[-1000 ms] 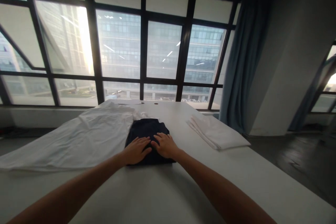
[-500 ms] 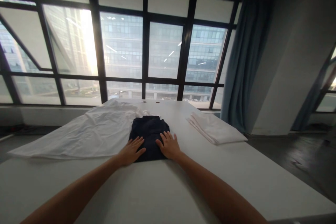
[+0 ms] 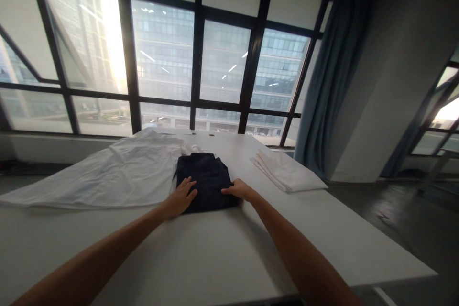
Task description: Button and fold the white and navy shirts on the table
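A dark navy folded garment (image 3: 204,177) lies in a roughly square bundle on the white table (image 3: 201,253). My left hand (image 3: 181,198) rests on its left side, fingers apart and laid over the cloth. At the right edge, my right hand (image 3: 242,190) pinches the garment, thumb on top and the other fingers hidden beneath or behind the edge. Just left of the bundle spreads a white cloth (image 3: 107,172), wrinkled and partly touching it.
To the right lies a folded whitish cloth (image 3: 289,172) in layers. Tall black-framed windows (image 3: 225,62) stand beyond the table's far end, with a blue curtain (image 3: 322,91) beside them. The table's right edge runs diagonally above the grey floor (image 3: 387,220).
My right hand has gone from lying flat on the garment to gripping its right edge. My left hand stays on the left side. The camera view has tilted slightly.
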The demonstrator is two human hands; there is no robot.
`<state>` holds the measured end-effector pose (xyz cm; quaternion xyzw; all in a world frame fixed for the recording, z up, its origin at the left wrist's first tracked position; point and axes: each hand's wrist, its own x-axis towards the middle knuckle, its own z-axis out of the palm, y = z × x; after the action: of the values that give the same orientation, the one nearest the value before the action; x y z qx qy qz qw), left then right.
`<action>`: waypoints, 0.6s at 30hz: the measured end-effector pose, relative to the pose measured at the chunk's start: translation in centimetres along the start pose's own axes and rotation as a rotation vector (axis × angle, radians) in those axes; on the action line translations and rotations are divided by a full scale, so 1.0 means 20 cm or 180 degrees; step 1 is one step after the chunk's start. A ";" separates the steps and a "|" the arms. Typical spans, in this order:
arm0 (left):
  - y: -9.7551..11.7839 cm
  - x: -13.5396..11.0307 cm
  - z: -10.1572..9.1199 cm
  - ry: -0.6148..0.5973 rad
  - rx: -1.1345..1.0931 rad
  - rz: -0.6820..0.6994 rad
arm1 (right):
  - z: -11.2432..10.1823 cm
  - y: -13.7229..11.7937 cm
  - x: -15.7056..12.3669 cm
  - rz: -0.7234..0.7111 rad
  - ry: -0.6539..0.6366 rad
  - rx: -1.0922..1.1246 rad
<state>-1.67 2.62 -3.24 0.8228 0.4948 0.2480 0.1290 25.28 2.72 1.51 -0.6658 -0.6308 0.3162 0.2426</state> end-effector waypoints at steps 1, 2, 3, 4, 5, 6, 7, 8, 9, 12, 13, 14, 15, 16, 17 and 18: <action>0.01 0.00 -0.01 0.0012 -0.0116 0.0021 | -0.02 0.01 0.01 0.0064 -0.0024 0.0268; 0.03 0.00 -0.02 0.0012 -0.0224 0.0079 | -0.04 0.01 0.02 0.0122 -0.0075 0.0525; 0.05 0.00 -0.03 -0.0004 -0.0319 0.0173 | -0.06 0.02 0.02 0.0186 -0.0146 0.0737; 0.06 -0.01 -0.05 -0.0033 -0.0391 0.0291 | -0.09 0.04 0.03 0.0252 -0.0189 0.0850; 0.08 -0.01 -0.07 -0.0063 -0.0435 0.0410 | -0.13 0.05 0.04 0.0325 -0.0156 0.0806; 0.10 -0.02 -0.08 -0.0081 -0.0447 0.0512 | -0.17 0.08 0.04 0.0406 -0.0048 0.0627; 0.11 -0.02 -0.09 -0.0081 -0.0425 0.0585 | -0.21 0.11 0.05 0.0477 0.0118 0.0378; 0.12 -0.03 -0.10 -0.0060 -0.0376 0.0626 | -0.25 0.14 0.06 0.0542 0.0282 0.0117; 0.12 -0.03 -0.11 -0.0033 -0.0313 0.0647 | -0.29 0.17 0.06 0.0582 0.0418 -0.0090; 0.10 -0.04 -0.10 -0.0040 -0.0117 0.0677 | -0.35 0.25 0.09 0.0608 0.0506 -0.0192; 0.09 -0.04 -0.10 -0.0068 -0.0050 0.0689 | -0.36 0.27 0.11 0.0573 0.0480 -0.0189; 0.09 -0.04 -0.09 -0.0096 0.0022 0.0707 | -0.36 0.28 0.12 0.0491 0.0446 -0.0246; 0.08 -0.04 -0.09 -0.0121 0.0095 0.0733 | -0.37 0.28 0.15 0.0374 0.0421 -0.0360; 0.07 -0.04 -0.08 -0.0139 0.0164 0.0761 | -0.38 0.28 0.17 0.0242 0.0407 -0.0517; 0.07 -0.04 -0.08 -0.0146 0.0218 0.0781 | -0.41 0.27 0.20 0.0096 0.0424 -0.0678; 0.07 -0.04 -0.07 -0.0151 0.0257 0.0789 | -0.44 0.26 0.23 -0.0036 0.0467 -0.0810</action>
<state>-1.78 1.19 -1.62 0.8878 0.3957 0.2223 0.0758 35.24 7.49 3.16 -0.7089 -0.6501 0.1827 0.2035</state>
